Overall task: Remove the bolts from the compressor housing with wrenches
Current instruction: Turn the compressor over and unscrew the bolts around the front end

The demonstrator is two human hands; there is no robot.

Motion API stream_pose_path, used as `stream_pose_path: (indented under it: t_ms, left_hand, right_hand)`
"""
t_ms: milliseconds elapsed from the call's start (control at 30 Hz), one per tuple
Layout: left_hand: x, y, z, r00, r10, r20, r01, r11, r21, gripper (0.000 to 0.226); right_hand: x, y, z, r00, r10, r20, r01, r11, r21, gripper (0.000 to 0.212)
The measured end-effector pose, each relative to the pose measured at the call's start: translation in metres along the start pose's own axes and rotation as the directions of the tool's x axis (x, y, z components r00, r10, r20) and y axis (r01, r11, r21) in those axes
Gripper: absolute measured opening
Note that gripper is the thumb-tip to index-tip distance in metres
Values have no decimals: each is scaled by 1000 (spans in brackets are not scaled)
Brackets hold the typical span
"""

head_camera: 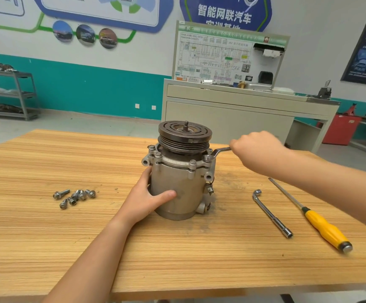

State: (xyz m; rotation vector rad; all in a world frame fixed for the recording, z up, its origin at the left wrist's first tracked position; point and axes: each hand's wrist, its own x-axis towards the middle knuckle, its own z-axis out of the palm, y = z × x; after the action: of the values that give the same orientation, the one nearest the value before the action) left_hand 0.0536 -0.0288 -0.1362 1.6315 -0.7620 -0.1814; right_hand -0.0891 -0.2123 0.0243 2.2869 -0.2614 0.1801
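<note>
The compressor (178, 189) stands upright near the middle of the table (46, 237), pulley (184, 133) on top, its long axis vertical. Four flange bolts show round the upper rim; the one at the right front (207, 158) carries the head of the wrench (220, 150). The wrench handle runs about level from that bolt out to the right and slightly away from the person. The right hand (257, 149) is closed round its outer end, fingers curled over it, so the bolt lies to the left of that hand and the turn will swing about the bolt's upright axis. The left hand (149, 197) is spread wide against the near left side of the body, thumb across the front, bracing it; it is the nearer hand to the other bolts.

No tray or box is on the table. Several loose bolts (75, 196) lie bare in a small cluster well to the left. To the right, apart from the compressor, lie an L-shaped socket wrench (271, 213) and, just beyond it, a yellow-handled screwdriver (315, 217), both untouched. A metal rack (22, 95) at the far left wall holds parts too small to tell
</note>
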Motion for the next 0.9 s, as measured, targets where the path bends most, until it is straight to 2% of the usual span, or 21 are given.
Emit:
stream_pose_path:
  t_ms: [67,167,233,300,367,433,533,633,733,900]
  left_hand:
    - [0,1,-1,1000,1,5,0,1000,-3,82]
    - [-1,2,-1,1000,-5,9,5,1000,-6,92]
    - [-1,3,-1,1000,0,12,0,1000,1,97]
    - [-1,3,0,1000,6,15,-6,1000,1,100]
    - [-1,2,0,1000,1,16,-1,1000,-1,102]
    - [-1,2,0,1000,3,14,-3,1000,2,99]
    - [0,1,0,1000,-3,12,3,1000,4,95]
    - [0,0,0,1000,-2,10,2,1000,4,94]
    - [0,1,0,1000,2,7,-2,1000,0,96]
    - [1,-2,0,1000,0,10,-1,1000,13,90]
  right_hand:
    - [20,-9,14,998,23,-60,-17,994,111,21]
    - [40,-19,30,975,25,-222,25,975,219,28]
    - [41,-19,37,964,41,-264,38,957,287,32]
    - [30,-14,39,952,145,-270,-31,922,386,30]
    - [11,-8,35,902,312,-297,-96,818,567,27]
    - [-15,-6,27,876,367,-314,-70,740,669,29]
    - [-58,-13,11,917,258,-304,-52,833,550,34]
    - [-78,-21,-2,970,191,-147,-129,926,355,60]
    - [-75,-23,-6,976,210,-58,-186,941,282,71]
    - [-68,-25,-18,981,193,13,-189,943,273,70]
